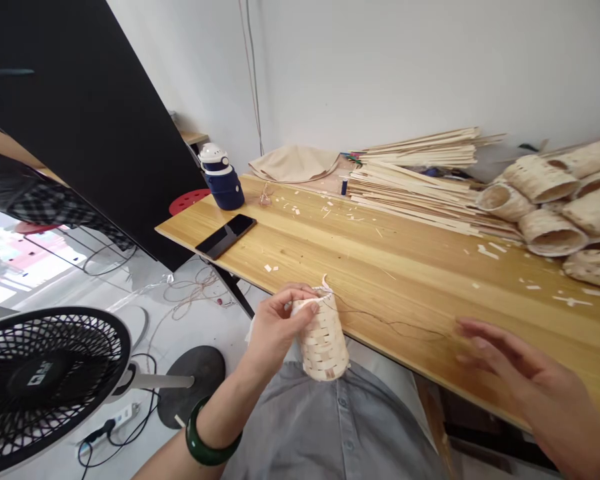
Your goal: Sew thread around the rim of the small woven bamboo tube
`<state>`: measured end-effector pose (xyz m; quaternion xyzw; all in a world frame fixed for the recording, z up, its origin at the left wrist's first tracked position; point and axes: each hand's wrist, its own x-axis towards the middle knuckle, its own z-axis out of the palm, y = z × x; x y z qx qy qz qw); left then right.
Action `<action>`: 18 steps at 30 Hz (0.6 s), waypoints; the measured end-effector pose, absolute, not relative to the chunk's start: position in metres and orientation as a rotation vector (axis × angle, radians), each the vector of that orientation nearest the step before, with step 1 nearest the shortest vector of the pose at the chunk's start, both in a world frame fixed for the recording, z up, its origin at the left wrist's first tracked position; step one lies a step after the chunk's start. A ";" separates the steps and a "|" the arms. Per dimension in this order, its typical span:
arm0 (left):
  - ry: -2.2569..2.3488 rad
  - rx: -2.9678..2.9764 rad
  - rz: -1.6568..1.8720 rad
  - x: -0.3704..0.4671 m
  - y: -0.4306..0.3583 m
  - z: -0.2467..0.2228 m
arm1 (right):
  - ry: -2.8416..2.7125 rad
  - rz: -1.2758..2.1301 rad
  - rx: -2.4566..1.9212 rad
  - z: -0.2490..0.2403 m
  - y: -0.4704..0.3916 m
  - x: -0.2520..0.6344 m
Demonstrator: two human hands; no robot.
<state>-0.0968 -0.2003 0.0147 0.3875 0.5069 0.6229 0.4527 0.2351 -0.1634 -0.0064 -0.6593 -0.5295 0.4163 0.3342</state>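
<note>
My left hand (283, 320) is closed on the rim of a small woven basket (325, 343) made of pale, flat wood strips. The basket stands out over my lap at the table's front edge, its narrower rim up, and a curled strip end (325, 281) sticks up from it. A thin dark thread (380, 317) runs from the rim rightward over the table to the fingertips of my right hand (520, 373). That hand is blurred by motion, fingers drawn together around the thread's end; whether a needle is there is too small to tell.
On the wooden table (290, 247) lie a phone (227, 237), a blue jug (223, 180), a thread spool (345, 187) and scattered chips. Bundled wood strips (415, 187) and bark tubes (550, 200) line the back and right. A fan (50, 380) stands left.
</note>
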 end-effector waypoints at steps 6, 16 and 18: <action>1.231 0.985 1.416 -0.077 -0.200 0.011 | -1.894 0.155 -1.155 0.014 -0.173 0.168; 1.178 1.032 1.281 -0.063 -0.206 0.017 | -2.306 -0.337 -0.633 0.027 -0.176 0.112; 1.175 1.046 1.247 -0.065 -0.208 0.015 | -2.376 -0.374 -0.555 0.026 -0.173 0.117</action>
